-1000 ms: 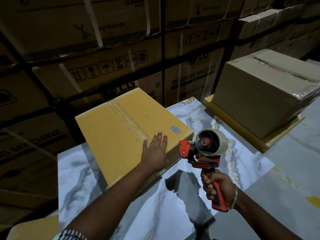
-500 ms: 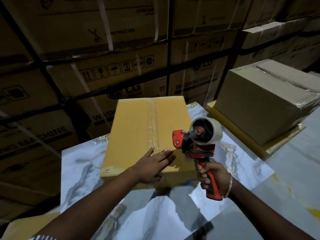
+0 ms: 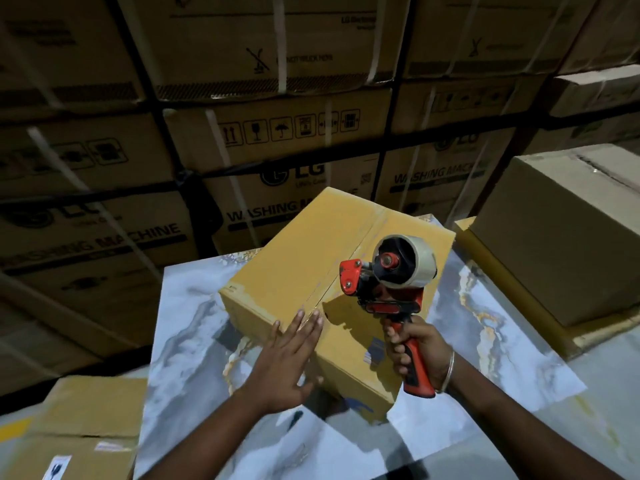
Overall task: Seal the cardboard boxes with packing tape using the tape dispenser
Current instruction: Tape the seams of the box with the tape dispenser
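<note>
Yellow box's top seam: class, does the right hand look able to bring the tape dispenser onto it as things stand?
Probably yes. The right hand holds the tape dispenser just above the yellow box, nothing lies on the seam, and the left hand touches only the near edge.

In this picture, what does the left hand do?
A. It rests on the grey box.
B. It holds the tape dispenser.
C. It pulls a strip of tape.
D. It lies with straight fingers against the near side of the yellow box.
D: the left hand lies flat, fingers straight, against the yellow box; the right hand grips the tape dispenser.
</note>
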Available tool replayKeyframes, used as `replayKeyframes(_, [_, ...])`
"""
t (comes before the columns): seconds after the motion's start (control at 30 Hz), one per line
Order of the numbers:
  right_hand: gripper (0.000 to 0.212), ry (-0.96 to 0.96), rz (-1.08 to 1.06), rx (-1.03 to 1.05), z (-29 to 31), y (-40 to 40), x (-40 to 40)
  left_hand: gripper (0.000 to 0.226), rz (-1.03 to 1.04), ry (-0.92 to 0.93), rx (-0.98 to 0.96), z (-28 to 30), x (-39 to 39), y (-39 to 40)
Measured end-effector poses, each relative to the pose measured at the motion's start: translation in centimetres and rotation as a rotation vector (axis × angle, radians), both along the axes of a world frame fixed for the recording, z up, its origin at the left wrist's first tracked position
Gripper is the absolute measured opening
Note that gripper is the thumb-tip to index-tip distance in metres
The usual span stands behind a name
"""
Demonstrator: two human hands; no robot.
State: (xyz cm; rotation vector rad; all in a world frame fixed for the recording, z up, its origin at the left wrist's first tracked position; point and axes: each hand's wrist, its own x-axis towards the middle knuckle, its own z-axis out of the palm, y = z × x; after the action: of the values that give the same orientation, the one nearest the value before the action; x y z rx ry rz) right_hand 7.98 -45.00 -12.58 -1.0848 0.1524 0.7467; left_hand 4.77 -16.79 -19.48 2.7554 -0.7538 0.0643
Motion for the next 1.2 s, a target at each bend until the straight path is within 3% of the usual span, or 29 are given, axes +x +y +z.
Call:
replayKeyframes(0.1, [0.025,-0.013,0.063,-0.006,0.0,0.8,1.0,0.084,0.26,0.15,-0.334,-0.1,-2.1,-2.7])
replayKeyframes(0.3, [0.028,-0.042,0.208,-0.037,0.0,2.4,3.9,0.08,0.711,0.204,-0.945,-0.5,-3.8,-9.2])
replayKeyframes(0.43, [0.028,-0.057,0.321,-0.061,-0.2,2.7,5.2,0.096,1.016,0.379,-1.339,1.3,-2.8,-13.2])
replayKeyframes(0.57, [0.028,-0.023,0.427,-0.033,-0.8,2.1,5.9,0.093,1.235,0.31,-1.346,0.9,-1.2,-14.8])
replayKeyframes(0.73, [0.028,-0.007,0.509,-0.005,-0.9,1.5,6.3,0.097,1.345,0.204,-1.422,0.5,-1.3,-14.1])
replayKeyframes(1.07, [0.012,-0.043,0.612,-0.01,-0.8,2.0,6.2,0.075,1.258,0.262,-1.338,1.0,-0.9,-11.4])
replayKeyframes(1.2, [0.017,-0.058,0.637,-0.015,-0.9,3.0,6.1,0.072,1.206,0.349,-1.293,1.6,-0.4,-9.6])
